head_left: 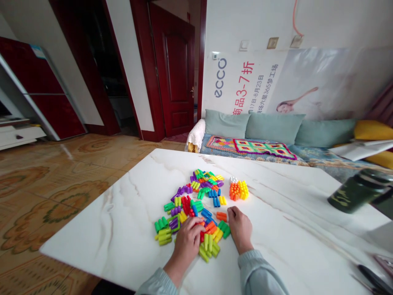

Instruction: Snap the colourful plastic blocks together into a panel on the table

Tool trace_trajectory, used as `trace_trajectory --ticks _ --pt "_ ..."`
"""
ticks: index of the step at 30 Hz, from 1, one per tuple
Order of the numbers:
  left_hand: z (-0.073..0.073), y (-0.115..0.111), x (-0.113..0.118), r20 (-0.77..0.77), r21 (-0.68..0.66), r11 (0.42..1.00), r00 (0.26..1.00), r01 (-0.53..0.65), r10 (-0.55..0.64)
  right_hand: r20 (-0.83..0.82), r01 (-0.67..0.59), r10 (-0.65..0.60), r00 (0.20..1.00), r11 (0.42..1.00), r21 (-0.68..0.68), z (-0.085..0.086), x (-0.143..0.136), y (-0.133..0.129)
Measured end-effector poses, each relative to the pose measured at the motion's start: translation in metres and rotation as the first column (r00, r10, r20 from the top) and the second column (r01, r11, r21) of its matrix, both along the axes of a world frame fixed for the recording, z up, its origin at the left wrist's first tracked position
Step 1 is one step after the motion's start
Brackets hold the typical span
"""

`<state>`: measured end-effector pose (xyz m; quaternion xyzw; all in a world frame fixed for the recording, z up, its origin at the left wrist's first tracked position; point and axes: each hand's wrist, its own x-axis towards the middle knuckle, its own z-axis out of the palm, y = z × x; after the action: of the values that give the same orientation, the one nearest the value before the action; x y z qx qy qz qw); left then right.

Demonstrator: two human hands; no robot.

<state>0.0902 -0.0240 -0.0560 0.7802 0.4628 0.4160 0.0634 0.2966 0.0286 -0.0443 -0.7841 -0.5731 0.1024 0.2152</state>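
Many small ribbed plastic pieces in green, purple, blue, red, orange and yellow lie in a loose pile on the white marbled table (132, 213). My left hand (188, 237) rests over the near part of the pile, its fingers bent around something I cannot make out. Beside the pile on the right, my right hand (239, 227) has its fingers pressed together, next to an orange piece (221, 216); what they hold, if anything, is hidden. Lime green pieces (209, 247) lie between my hands. Farther back stands a tight group of orange pieces (235, 191), yellow pieces (243, 190) and white pieces (233, 180).
A dark green flask (357, 190) is at the table's right side. Dark slim objects (371, 278) lie at the near right corner. Behind the table is a sofa with pale green cushions (274, 128). A red door (175, 73) and a red fridge (39, 90) stand farther back.
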Motion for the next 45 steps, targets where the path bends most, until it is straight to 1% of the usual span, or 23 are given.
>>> trace_trajectory --ticks 4,8,12,15,17,20,23,26,30,32,37,41,45 --pt "-0.003 0.0 0.0 0.029 0.004 1.0 1.0 0.001 -0.001 -0.011 -0.003 0.003 1.0 1.0 -0.007 0.003 -0.001 -0.001" --pt "-0.007 0.0 0.001 0.065 -0.002 1.0 0.998 -0.01 0.01 -0.014 -0.003 0.003 1.0 1.0 -0.012 0.002 0.0 -0.001" --pt "-0.006 -0.003 0.0 0.094 -0.009 1.0 0.996 -0.003 0.004 -0.019 0.006 -0.006 1.0 1.0 -0.028 0.001 0.0 0.001" --pt "0.002 -0.003 -0.002 0.126 -0.008 1.0 0.992 -0.013 0.014 -0.02 0.005 -0.006 1.0 1.0 -0.024 0.001 0.0 0.001" --pt "0.01 -0.001 -0.006 0.16 0.018 0.998 0.986 -0.054 0.05 -0.026 0.006 -0.006 1.0 1.0 -0.02 0.001 0.0 0.001" --pt "0.024 0.01 -0.014 0.219 0.064 0.989 0.969 -0.134 0.117 -0.038 -0.002 0.001 0.999 1.0 -0.008 0.002 0.0 0.001" --pt "0.034 0.025 -0.023 0.238 0.081 0.983 0.961 -0.166 0.143 -0.045 -0.009 0.009 0.999 1.0 0.01 0.001 0.001 0.0" --pt "0.039 0.04 -0.032 0.187 0.046 0.989 0.974 -0.141 0.13 -0.043 -0.001 0.002 0.999 1.0 0.024 -0.002 0.002 0.001" --pt "0.039 0.054 -0.04 0.032 -0.049 0.998 0.999 -0.042 0.043 -0.025 -0.005 0.006 1.0 0.999 0.037 -0.003 0.002 0.001" --pt "0.038 0.059 -0.043 -0.021 -0.092 0.995 1.0 -0.024 0.022 -0.021 -0.005 0.006 1.0 0.999 0.032 -0.002 0.002 0.001" --pt "0.038 0.072 -0.046 -0.085 -0.16 0.985 0.995 -0.072 0.059 -0.038 -0.002 0.002 0.999 1.0 0.021 0.0 0.001 0.001" --pt "0.039 0.081 -0.046 -0.132 -0.244 0.962 0.987 -0.127 0.097 -0.045 -0.005 0.006 0.999 1.0 0.017 0.0 0.001 0.002" --pt "0.039 0.088 -0.054 -0.148 -0.286 0.947 0.983 -0.147 0.108 -0.051 -0.007 0.007 0.999 1.0 0.002 0.003 0.001 0.001"
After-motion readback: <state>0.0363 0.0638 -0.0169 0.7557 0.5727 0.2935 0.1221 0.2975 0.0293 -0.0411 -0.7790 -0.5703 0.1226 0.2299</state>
